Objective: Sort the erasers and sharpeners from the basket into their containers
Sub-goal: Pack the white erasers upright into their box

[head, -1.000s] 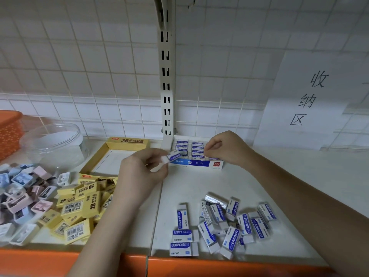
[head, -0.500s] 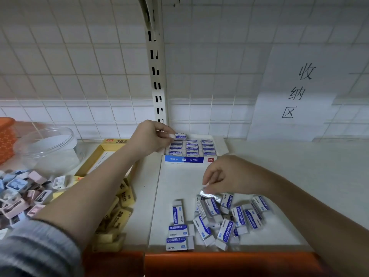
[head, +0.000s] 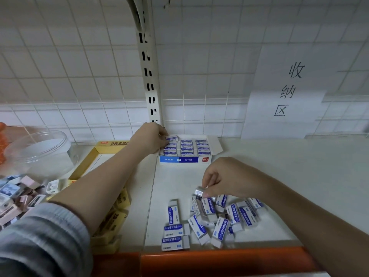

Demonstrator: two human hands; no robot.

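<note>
A blue-and-white eraser box [head: 184,159] stands at the back of the shelf, filled with rows of blue-sleeved erasers. My left hand [head: 148,137] reaches to its back left corner and pinches a white eraser [head: 172,138] lying on top of that row. Near the front edge lies a loose pile of blue-and-white erasers [head: 211,218]. My right hand [head: 225,178] hovers over the pile and lifts one eraser [head: 199,191] by its end between thumb and fingers.
A yellow open box [head: 95,154] sits left of the eraser box, with yellow erasers [head: 115,218] partly under my left arm. Several pastel sharpeners [head: 18,194] lie at far left below a clear round tub [head: 38,150]. An orange lip [head: 219,260] edges the shelf.
My left hand carried its eraser from mid-air to the box's back left corner. My right hand left the box, dropped to the pile and picked up one eraser.
</note>
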